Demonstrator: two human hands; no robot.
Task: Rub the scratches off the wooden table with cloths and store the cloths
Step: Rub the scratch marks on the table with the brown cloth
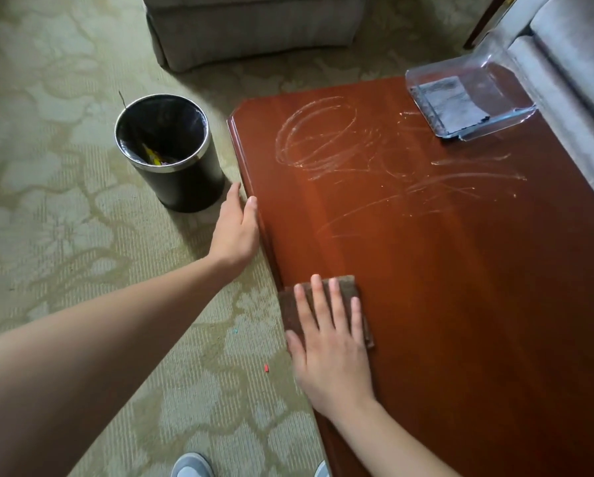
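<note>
The right hand [330, 342] lies flat, fingers spread, on the brown cloth [323, 297], which looks soft, light and easy to slide; the left hand [237, 232] rests open against the table [460, 304] edge.

The reddish-brown wooden table [443, 270] is glossy, with pale looping and streaked scratches [340, 146] across its far half — the near half looks clean. A folded brown cloth [343, 287] lies flat at the table's near left edge. A grey cloth [450, 101] lies flat inside a clear plastic tray [515, 118] at the far right corner.
</note>
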